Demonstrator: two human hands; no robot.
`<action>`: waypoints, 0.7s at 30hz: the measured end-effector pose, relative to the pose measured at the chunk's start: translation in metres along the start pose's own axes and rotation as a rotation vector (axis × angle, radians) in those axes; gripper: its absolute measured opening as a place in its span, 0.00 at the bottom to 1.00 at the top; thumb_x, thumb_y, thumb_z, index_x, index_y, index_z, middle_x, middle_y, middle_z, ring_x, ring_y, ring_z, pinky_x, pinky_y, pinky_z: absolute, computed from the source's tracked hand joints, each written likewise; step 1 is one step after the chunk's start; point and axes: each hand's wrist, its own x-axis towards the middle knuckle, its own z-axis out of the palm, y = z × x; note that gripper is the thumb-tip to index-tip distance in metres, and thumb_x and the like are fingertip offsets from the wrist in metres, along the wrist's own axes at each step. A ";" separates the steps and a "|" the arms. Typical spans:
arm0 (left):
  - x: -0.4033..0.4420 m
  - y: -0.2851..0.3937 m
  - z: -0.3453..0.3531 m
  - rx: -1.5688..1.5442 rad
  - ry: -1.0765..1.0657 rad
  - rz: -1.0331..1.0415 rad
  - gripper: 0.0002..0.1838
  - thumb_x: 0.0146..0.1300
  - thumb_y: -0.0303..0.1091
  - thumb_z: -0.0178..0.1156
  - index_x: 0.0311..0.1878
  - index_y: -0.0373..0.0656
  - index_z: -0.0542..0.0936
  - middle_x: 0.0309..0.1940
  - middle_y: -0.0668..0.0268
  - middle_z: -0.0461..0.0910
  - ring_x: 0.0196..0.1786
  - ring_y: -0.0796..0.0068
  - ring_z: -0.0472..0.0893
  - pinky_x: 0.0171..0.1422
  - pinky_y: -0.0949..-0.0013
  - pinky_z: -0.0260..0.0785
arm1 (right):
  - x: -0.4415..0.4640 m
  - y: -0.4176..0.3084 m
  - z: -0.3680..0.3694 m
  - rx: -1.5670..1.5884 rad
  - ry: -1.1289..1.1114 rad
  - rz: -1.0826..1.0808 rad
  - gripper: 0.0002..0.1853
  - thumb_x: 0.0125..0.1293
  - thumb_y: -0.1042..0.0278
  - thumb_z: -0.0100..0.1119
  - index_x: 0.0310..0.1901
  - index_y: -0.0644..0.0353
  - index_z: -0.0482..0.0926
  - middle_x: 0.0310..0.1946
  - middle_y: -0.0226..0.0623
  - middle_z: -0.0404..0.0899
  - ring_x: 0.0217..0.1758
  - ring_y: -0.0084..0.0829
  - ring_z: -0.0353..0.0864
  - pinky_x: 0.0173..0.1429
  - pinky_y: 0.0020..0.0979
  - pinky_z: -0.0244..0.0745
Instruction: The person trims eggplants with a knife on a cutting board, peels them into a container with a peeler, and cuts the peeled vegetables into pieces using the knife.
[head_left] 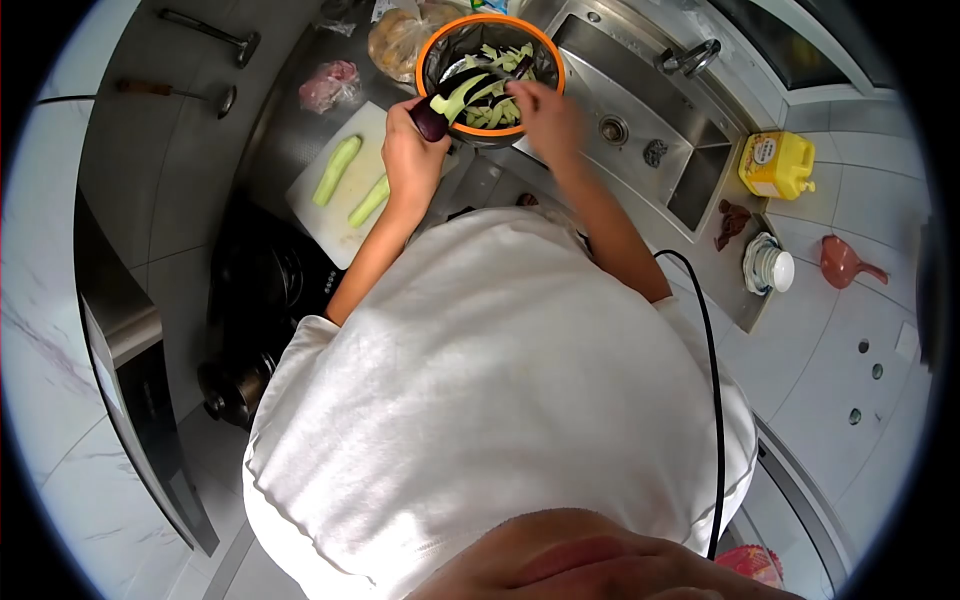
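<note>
My left hand (412, 165) is closed around the purple end of a partly peeled eggplant (462, 95), pale green flesh showing along its side. The eggplant points up and right over an orange-rimmed bin (424, 62) lined with a dark bag. Inside lie many peel strips (497, 112), green and dark purple. My right hand (548, 118) is at the bin's right side near the eggplant's far end, slightly blurred. Its fingers are curled together, and what they hold is hidden. Two peeled eggplants (337, 170) rest on a white cutting board (300, 195) left of my left hand.
Right of the bin is a steel sink (590, 75) with a faucet (690, 58) and a scouring pad. A yellow jug (777, 165) and stacked bowls (768, 265) stand farther right. Bagged food (330, 87) lies behind the board. A black stove (265, 265) and pot (232, 390) are left.
</note>
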 end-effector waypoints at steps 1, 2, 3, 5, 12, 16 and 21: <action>-0.001 0.002 -0.001 -0.001 -0.001 -0.002 0.27 0.53 0.26 0.75 0.56 0.37 0.77 0.50 0.50 0.82 0.51 0.43 0.84 0.54 0.52 0.77 | 0.006 0.009 -0.011 -0.114 -0.013 0.086 0.16 0.77 0.43 0.59 0.47 0.42 0.91 0.25 0.36 0.85 0.28 0.46 0.86 0.31 0.44 0.78; -0.001 0.004 -0.001 0.003 0.011 0.000 0.27 0.53 0.25 0.75 0.56 0.36 0.76 0.51 0.49 0.81 0.52 0.43 0.84 0.55 0.52 0.77 | 0.011 0.014 -0.017 -0.226 -0.024 0.168 0.16 0.77 0.43 0.58 0.48 0.41 0.91 0.26 0.35 0.86 0.29 0.45 0.87 0.31 0.44 0.78; 0.002 0.004 -0.001 0.005 0.027 0.001 0.27 0.53 0.25 0.75 0.56 0.36 0.76 0.52 0.49 0.81 0.53 0.43 0.83 0.55 0.52 0.77 | 0.013 0.015 -0.019 -0.226 -0.023 0.163 0.16 0.77 0.43 0.58 0.48 0.41 0.91 0.26 0.35 0.86 0.29 0.45 0.87 0.31 0.44 0.78; 0.006 0.003 -0.001 0.014 0.047 0.034 0.28 0.53 0.25 0.76 0.58 0.36 0.75 0.53 0.49 0.80 0.54 0.43 0.82 0.57 0.52 0.76 | 0.010 0.017 -0.020 -0.017 0.035 0.169 0.18 0.80 0.45 0.57 0.46 0.46 0.91 0.27 0.35 0.88 0.24 0.38 0.84 0.30 0.38 0.76; 0.002 0.009 0.015 -0.044 0.067 0.218 0.37 0.54 0.22 0.74 0.68 0.34 0.72 0.57 0.47 0.74 0.59 0.42 0.78 0.64 0.52 0.73 | 0.018 -0.025 0.022 1.094 -0.196 0.666 0.22 0.75 0.48 0.67 0.55 0.58 0.77 0.32 0.26 0.82 0.19 0.14 0.64 0.24 0.25 0.59; -0.004 0.007 0.024 -0.047 0.080 0.256 0.33 0.55 0.25 0.75 0.65 0.35 0.73 0.58 0.48 0.73 0.59 0.44 0.78 0.62 0.54 0.74 | 0.021 -0.038 0.030 1.004 -0.109 0.568 0.19 0.71 0.49 0.73 0.46 0.57 0.80 0.32 0.25 0.80 0.19 0.13 0.64 0.23 0.25 0.58; 0.005 0.014 0.010 -0.290 -0.153 -0.135 0.36 0.56 0.29 0.78 0.65 0.39 0.71 0.56 0.46 0.79 0.58 0.52 0.84 0.55 0.63 0.79 | 0.028 -0.007 0.041 0.867 -0.011 0.492 0.20 0.73 0.48 0.70 0.42 0.61 0.83 0.33 0.28 0.84 0.26 0.20 0.72 0.32 0.31 0.71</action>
